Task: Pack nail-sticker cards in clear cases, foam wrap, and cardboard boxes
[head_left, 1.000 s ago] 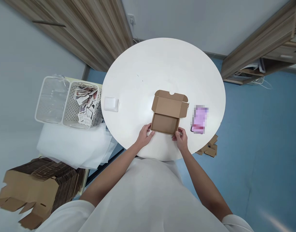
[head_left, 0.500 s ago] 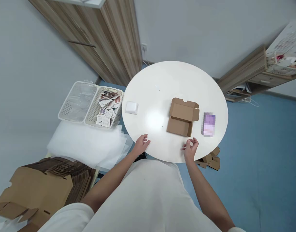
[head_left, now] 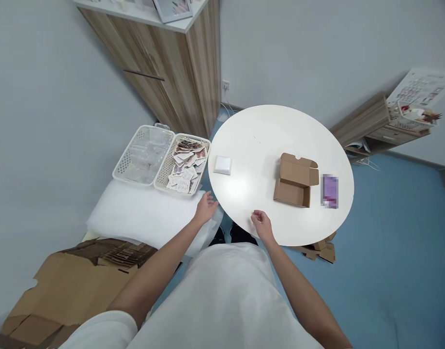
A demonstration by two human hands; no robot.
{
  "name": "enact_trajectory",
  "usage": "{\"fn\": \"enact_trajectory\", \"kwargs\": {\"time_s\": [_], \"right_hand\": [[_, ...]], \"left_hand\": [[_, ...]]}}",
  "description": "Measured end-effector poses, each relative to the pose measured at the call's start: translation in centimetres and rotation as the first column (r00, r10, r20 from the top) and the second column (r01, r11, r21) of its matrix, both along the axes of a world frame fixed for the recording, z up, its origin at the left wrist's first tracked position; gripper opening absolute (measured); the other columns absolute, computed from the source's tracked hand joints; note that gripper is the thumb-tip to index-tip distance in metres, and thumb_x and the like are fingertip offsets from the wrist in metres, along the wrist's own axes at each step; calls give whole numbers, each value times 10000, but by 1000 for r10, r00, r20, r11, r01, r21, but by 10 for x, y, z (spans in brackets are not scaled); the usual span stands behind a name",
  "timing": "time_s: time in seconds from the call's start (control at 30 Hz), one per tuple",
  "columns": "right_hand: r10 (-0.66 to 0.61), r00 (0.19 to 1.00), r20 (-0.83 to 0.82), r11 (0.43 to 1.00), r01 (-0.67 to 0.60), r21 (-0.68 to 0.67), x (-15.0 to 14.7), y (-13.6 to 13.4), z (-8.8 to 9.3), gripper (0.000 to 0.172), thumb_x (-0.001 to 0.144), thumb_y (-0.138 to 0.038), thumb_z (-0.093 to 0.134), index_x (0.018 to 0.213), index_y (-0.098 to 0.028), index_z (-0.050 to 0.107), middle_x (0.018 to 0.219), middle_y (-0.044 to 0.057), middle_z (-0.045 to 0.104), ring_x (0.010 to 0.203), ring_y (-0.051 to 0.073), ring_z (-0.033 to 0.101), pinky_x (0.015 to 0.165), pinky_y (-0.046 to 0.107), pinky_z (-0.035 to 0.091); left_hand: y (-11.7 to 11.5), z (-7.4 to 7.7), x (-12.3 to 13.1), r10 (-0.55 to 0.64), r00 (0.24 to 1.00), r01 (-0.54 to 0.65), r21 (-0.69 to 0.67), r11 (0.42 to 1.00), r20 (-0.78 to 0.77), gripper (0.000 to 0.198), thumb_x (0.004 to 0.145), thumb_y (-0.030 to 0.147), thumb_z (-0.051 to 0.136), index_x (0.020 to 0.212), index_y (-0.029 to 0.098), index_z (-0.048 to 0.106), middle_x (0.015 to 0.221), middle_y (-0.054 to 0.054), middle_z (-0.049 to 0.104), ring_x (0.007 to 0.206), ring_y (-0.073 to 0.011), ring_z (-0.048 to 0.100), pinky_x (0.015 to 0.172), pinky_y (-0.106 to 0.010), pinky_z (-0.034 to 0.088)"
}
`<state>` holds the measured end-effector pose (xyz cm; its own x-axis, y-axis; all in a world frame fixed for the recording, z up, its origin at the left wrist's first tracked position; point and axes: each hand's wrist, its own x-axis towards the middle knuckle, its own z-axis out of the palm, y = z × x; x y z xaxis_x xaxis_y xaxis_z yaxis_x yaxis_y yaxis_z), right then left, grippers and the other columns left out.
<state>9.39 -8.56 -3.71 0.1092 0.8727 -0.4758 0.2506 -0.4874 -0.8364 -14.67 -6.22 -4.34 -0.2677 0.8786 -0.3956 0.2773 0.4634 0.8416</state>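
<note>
My left hand (head_left: 207, 208) is empty, its fingers loosely spread beside the near left rim of the round white table (head_left: 258, 131), by the basket of cards. My right hand (head_left: 263, 225) hovers over the table's near edge, fingers loosely curled and apart, holding nothing. An open brown cardboard box (head_left: 295, 177) stands on the right half of the table, its lid raised. To its right lies a purple item (head_left: 330, 190), blurred by pixels. A small white packet (head_left: 222, 165) rests near the left rim.
White baskets stand left of the table: one basket (head_left: 156, 179) contains clear plastic pieces, the other many small printed cards (head_left: 186, 167). White foam sheets (head_left: 135, 208) and flattened cardboard boxes (head_left: 73, 281) lie nearer. Cardboard pieces (head_left: 324, 249) are below the table. A wooden cabinet (head_left: 164, 63) stands behind.
The view has turned to the left. My right hand has moved left, away from the cardboard box. My left hand has shifted off the table's rim toward the baskets.
</note>
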Motion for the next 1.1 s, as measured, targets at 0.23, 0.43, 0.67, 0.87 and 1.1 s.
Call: {"fn": "enact_trajectory", "kwargs": {"time_s": [0.23, 0.43, 0.67, 0.87, 1.1], "right_hand": [[72, 989, -131, 996, -77, -38, -44, 64, 12, 429, 674, -389, 591, 1068, -227, 538, 1182, 74, 532, 1050, 209, 517, 889, 380, 415], [42, 973, -225, 998, -52, -40, -88, 122, -3, 542, 660, -358, 621, 1164, -233, 466, 1278, 83, 450, 1126, 234, 472, 916, 409, 407], [98, 961, -259, 995, -104, -6, -113, 154, -11, 538, 709, -319, 558, 1211, -240, 381, 1264, 75, 440, 1110, 199, 467, 909, 384, 412], [142, 972, -187, 990, -139, 33, -121, 169, -17, 494, 704, -299, 541, 1171, -239, 391, 1142, 57, 495, 965, 184, 501, 791, 361, 455], [148, 977, -152, 988, -151, -10, -123, 178, -20, 388, 659, -199, 484, 1045, -205, 450, 1019, 42, 543, 787, 149, 515, 728, 335, 444]], "left_hand": [[45, -4, -11, 26, 997, -29, 32, 999, 66, 573, 731, 284, 569, 1250, 180, 350, 1286, -141, 391, 1123, -224, 449, 877, -356, 420], [85, -7, -21, 45, 999, -45, -17, 999, 25, 564, 760, 299, 542, 1273, 191, 335, 1326, -128, 360, 1157, -223, 423, 888, -334, 413], [128, -8, -11, 56, 987, -65, -54, 996, -152, 635, 756, 325, 548, 1312, 181, 276, 1206, -122, 443, 1043, -207, 481, 838, -317, 423], [139, -10, -8, 23, 971, -35, -46, 998, -238, 572, 708, 269, 585, 1239, 160, 403, 1091, -105, 472, 962, -210, 494, 862, -359, 395], [124, -12, -3, 146, 987, -150, -54, 987, -73, 554, 663, 211, 602, 1196, 187, 454, 987, -61, 549, 795, -142, 534, 738, -291, 452]]}}
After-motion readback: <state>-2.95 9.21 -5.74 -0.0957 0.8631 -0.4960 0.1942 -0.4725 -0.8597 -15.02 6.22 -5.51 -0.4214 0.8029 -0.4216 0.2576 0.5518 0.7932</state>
